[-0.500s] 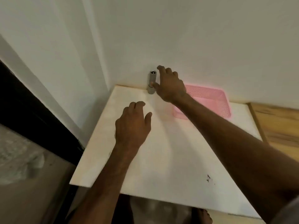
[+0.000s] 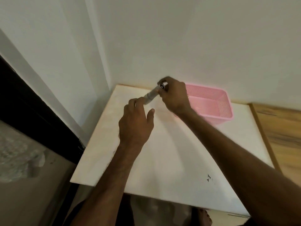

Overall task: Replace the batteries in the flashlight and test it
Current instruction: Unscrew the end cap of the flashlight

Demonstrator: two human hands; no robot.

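A small grey flashlight (image 2: pixel 152 95) is tilted above the far edge of the white table (image 2: pixel 171 154), blurred by motion. My right hand (image 2: pixel 174 95) grips its upper end with curled fingers. My left hand (image 2: pixel 136 123) reaches up to its lower end; the fingertips touch or near the flashlight's base, and the thumb sticks out to the right. Whether the left fingers hold it cannot be told. No batteries are visible.
A pink perforated plastic basket (image 2: pixel 216 101) stands at the table's back right, just behind my right wrist. White walls meet in a corner behind the table. A wooden surface (image 2: pixel 283 136) adjoins on the right. Floor lies off the left edge.
My right hand has closed round the flashlight and lifted it off the table, tilting it. My left hand has moved up and forward to the flashlight's lower end.
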